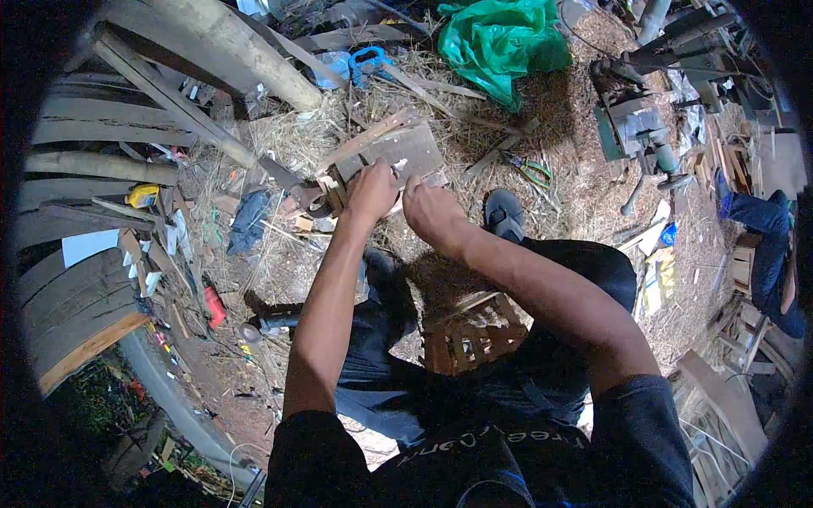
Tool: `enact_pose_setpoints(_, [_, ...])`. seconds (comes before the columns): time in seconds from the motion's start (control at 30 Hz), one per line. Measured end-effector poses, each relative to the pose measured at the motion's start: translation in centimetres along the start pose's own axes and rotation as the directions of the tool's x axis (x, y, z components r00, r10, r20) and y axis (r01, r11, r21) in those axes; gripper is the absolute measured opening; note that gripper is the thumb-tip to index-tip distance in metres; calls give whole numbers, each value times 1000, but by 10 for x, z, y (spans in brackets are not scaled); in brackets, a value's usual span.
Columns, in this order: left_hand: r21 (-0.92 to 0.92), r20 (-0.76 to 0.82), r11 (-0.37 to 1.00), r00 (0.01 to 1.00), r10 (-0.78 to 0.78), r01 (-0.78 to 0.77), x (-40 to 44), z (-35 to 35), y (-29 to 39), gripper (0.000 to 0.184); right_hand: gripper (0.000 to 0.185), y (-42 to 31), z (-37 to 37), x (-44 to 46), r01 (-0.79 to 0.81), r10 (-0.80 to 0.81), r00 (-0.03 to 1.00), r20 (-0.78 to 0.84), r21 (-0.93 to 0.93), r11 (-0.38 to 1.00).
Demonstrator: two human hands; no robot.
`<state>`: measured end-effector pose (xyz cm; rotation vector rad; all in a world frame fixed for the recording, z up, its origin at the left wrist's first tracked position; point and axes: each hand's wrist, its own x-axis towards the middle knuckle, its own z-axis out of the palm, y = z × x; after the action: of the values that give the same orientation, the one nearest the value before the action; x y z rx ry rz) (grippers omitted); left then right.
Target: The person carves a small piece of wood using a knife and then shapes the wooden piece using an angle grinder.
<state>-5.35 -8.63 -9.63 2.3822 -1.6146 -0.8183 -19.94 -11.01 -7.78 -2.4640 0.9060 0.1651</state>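
My left hand (373, 193) is closed at the near side of a low wooden block (419, 152), its fingers curled around something I cannot make out. Close beside it on the right, my right hand (432, 215) is closed too, with thumb and fingers pinched together near the block's front edge. What it holds is too small to tell. A small pale piece lies on the block just beyond the fingertips. Along the block's far left side runs a lighter wooden strip (366, 140).
Pliers with green handles (537, 173) lie right of the block. A green plastic bag (504, 46) is beyond it, a machine (635, 131) at the right. A red tool (215, 306) and yellow tape measure (142, 196) are at left. Another person's leg (754, 216) shows far right.
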Motion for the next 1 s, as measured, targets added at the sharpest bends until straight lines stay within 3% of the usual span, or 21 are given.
enact_pose_setpoints(0.1, [-45, -32, 998, 999, 42, -43, -1, -1, 0, 16, 21, 3, 4, 9, -61, 60, 998, 18, 72, 996])
enact_pose_setpoints(0.5, [-71, -65, 993, 994, 85, -89, 3, 7, -9, 15, 22, 10, 9, 19, 61, -51, 996, -73, 137, 989])
enact_pose_setpoints(0.6, [-55, -22, 997, 998, 61, -62, 6, 7, -11, 16, 24, 14, 8, 15, 61, -62, 998, 2, 134, 989])
enact_pose_setpoints(0.7, [-74, 23, 996, 998, 53, -51, 4, 4, -12, 18, 24, 3, -10, 0, 122, -112, 988, 104, -97, 988])
enact_pose_setpoints(0.8, [-117, 11, 990, 997, 80, -78, -2, -4, -11, 20, 25, 1, -7, 7, 10, -12, 997, 80, 18, 1000])
enact_pose_setpoints(0.9, [-128, -37, 989, 997, 68, -73, 4, 4, -21, 18, 29, 5, 7, 17, 113, -113, 992, -51, -5, 994])
enact_pose_setpoints(1.0, [-165, -27, 984, 997, 66, -70, 6, 10, -34, 22, 26, 6, 12, 26, 10, -8, 1000, -29, 49, 999])
